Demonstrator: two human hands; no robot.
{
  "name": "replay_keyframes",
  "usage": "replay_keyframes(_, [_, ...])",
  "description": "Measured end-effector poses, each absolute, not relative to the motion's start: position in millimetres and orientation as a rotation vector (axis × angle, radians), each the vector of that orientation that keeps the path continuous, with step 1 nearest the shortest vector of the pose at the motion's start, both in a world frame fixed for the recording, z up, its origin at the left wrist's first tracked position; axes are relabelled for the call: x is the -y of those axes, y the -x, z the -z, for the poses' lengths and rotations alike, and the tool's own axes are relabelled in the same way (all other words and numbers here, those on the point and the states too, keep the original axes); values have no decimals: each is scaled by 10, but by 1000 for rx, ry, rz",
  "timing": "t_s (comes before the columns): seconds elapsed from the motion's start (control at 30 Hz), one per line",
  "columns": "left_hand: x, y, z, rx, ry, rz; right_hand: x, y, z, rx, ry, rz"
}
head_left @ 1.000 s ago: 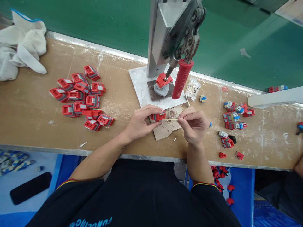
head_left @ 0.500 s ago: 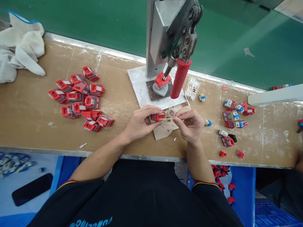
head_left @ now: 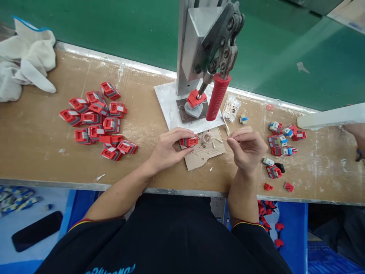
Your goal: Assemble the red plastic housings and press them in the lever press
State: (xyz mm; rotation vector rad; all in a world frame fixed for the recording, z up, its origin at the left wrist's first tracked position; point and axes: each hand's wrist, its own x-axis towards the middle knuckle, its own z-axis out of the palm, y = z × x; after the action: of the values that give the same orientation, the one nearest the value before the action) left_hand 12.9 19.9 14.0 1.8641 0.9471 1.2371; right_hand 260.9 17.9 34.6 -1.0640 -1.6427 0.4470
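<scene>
Pinching red part (head_left: 189,142); stick (head_left: 219,138) apart

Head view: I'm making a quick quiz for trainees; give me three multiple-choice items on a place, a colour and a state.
1. Where does the big pile of red and grey plastic parts lie?
A. left of the metal toggle press
B. right of it
C. under it

2. What colour is the press handle grip?
A. blue
B. red
C. black

3. What does the left hand hold?
A. nothing
B. white cloth
C. a red and grey plastic part

Answers: A, the pile sits left of the press; B, the grip is red; C, the fingers pinch the part while the right hand holds a thin wooden stick.
</scene>
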Motion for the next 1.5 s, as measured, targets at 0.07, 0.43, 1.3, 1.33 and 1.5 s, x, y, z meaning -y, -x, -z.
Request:
replay_keyframes(0.07, [-198, -127, -143, -941, -1858, -1228, -217, -2627, -316, 1828, 1182, -451])
replay_keyframes(0.43, [-210, -74, -56, -945, -1562, -1317, 97, -3682, -547, 1731, 1562, -46])
replay_keyframes(1.3, [-145, -160, -51, -747, -1361, -1309, -84, -2384, -444, 1435, 789, -1022])
replay_keyframes(1.33, [-142, -162, -54, -748, -1367, -1309, -71, -2372, -425, 1438, 777, -1029])
replay_keyframes(1.5, [-129, -165, -65, -788, -1431, -1274, -30, -2290, -374, 1494, 820, -889])
